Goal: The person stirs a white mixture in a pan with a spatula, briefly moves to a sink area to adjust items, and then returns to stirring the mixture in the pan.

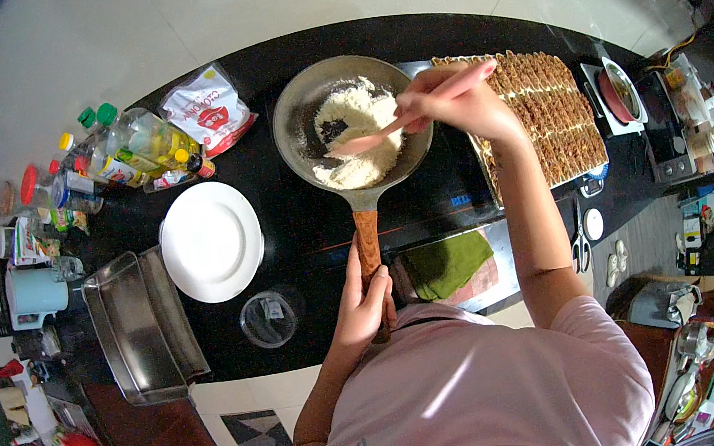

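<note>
A grey frying pan (298, 145) with a wooden handle rests over the black cooktop. My left hand (366, 302) is wrapped round that handle near its lower end. Pale flour-like powder (366, 115) is spread over the pan's bottom, with a dark bare patch at its left. In my right hand (460, 103), above the pan's right rim, is a pink spatula (464, 79). Its blade dips into the powder, and its handle end points up to the right. The fingers of this hand are closed round the shaft.
Left of the pan are stacked white plates (210, 241), a flour bag (207, 108), bottles (149, 137), a clear bowl (268, 319) and a metal tray (135, 339). On the right, a large tray holds rows of brown pieces (540, 116). Scissors (580, 240) and a green cloth (447, 265) lie nearer.
</note>
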Demonstrator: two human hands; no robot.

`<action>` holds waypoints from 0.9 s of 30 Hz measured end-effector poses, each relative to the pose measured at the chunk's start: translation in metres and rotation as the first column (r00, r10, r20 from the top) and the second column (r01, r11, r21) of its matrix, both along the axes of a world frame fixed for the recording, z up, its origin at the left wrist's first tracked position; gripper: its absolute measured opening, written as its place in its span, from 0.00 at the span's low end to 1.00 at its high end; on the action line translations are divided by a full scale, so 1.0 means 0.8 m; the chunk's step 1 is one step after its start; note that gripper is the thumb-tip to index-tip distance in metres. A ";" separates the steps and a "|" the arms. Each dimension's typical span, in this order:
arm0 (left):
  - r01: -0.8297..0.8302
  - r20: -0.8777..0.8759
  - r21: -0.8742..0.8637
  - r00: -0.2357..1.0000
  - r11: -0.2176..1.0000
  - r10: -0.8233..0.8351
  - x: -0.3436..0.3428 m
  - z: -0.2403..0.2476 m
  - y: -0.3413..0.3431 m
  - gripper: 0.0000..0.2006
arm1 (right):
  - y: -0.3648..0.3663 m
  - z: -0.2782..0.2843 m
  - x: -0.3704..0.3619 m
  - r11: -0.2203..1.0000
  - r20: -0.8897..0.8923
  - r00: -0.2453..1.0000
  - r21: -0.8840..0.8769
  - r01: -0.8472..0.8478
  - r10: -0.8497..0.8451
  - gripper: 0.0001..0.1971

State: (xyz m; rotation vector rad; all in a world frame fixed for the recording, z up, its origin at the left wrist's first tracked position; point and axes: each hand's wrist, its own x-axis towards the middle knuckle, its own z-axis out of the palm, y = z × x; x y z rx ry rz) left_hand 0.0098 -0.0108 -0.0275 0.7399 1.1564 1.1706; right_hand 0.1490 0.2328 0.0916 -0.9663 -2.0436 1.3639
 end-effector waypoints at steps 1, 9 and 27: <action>0.002 -0.011 0.013 1.000 1.000 -0.002 0.000 -0.002 0.000 0.30 | 0.004 -0.001 0.003 0.991 -0.076 0.993 -0.103 0.079 -0.087 0.14; 0.026 0.016 -0.058 1.000 0.998 -0.025 -0.003 0.008 0.001 0.32 | 0.058 -0.063 0.013 0.948 -0.140 0.951 -0.204 0.244 -0.275 0.16; 0.018 0.027 -0.035 0.999 0.999 -0.017 -0.002 0.008 0.002 0.32 | 0.059 -0.038 0.052 0.906 -0.109 0.901 -0.102 0.410 -0.420 0.16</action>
